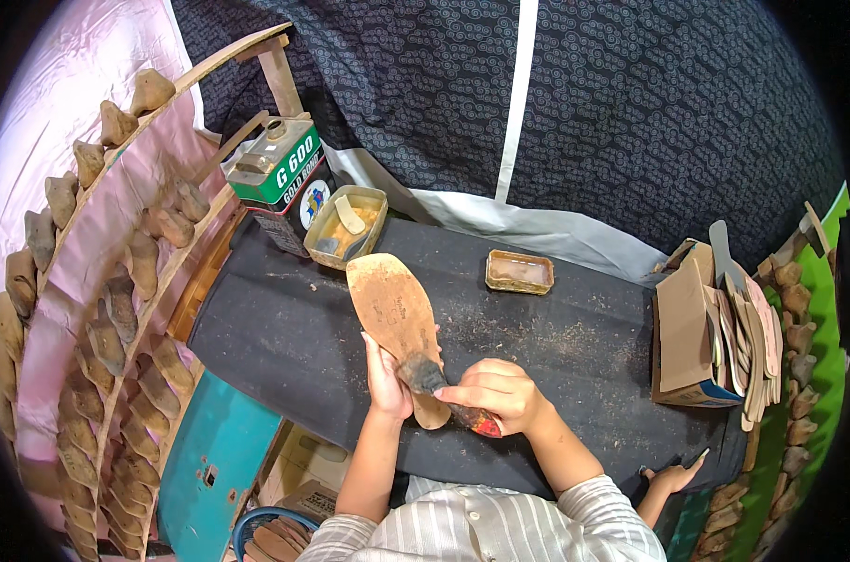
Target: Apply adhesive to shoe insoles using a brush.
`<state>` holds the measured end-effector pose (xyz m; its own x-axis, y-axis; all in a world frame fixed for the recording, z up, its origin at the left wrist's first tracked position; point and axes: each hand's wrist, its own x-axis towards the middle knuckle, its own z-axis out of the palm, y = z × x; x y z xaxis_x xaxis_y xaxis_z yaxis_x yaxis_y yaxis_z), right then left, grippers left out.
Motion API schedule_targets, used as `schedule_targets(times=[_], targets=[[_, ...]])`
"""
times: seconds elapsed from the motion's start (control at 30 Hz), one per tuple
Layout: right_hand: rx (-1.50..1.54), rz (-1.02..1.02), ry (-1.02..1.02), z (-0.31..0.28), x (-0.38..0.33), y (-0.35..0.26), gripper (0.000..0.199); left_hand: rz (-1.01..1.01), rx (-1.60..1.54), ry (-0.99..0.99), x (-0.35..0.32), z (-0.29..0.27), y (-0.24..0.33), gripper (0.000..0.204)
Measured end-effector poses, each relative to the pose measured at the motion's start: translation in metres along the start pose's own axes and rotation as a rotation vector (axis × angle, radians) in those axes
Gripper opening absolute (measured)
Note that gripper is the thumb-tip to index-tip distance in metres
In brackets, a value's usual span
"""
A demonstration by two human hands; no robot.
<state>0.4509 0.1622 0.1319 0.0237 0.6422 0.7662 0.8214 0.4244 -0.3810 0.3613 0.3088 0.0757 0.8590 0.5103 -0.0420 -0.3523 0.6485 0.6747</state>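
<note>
My left hand (387, 382) is wrapped round the edge of a tan shoe insole (392, 304), tilted up above the table with its wide end away from me. Faint dark marks show on its face. In my right hand (500, 393) is a short brush-like tool (417, 373) with a dark grey, rough head and a red-patterned handle end. Its head rests against or just over the narrow part of the insole; the exact contact is hard to see.
On the black-covered table (575, 375) are a glue can (284, 178), a tub (378, 211) with a flat spreader, a small shallow dish (518, 272) and a cardboard box (682, 328) of soles. Wooden lasts (116, 309) fill racks on both sides. Another person's hand (673, 480) is at lower right.
</note>
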Motion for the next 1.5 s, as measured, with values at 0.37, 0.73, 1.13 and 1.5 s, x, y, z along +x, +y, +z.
schedule_targets(times=[0.37,0.73,1.13,1.5], targets=[[-0.010,0.008,0.074,0.005,0.004,-0.001,0.039,0.045,-0.052,0.015,-0.001,0.000,-0.002,0.074],[0.128,0.051,-0.046,-0.005,0.001,-0.001,0.039,0.032,-0.067,-0.030,-0.002,-0.001,0.002,0.073],[0.149,0.003,-0.066,-0.001,-0.012,-0.005,0.036,0.165,-0.195,0.071,0.007,-0.003,0.005,0.074],[0.141,-0.007,-0.087,-0.001,-0.014,-0.004,0.035,0.313,-0.277,0.101,0.011,-0.009,0.010,0.074]])
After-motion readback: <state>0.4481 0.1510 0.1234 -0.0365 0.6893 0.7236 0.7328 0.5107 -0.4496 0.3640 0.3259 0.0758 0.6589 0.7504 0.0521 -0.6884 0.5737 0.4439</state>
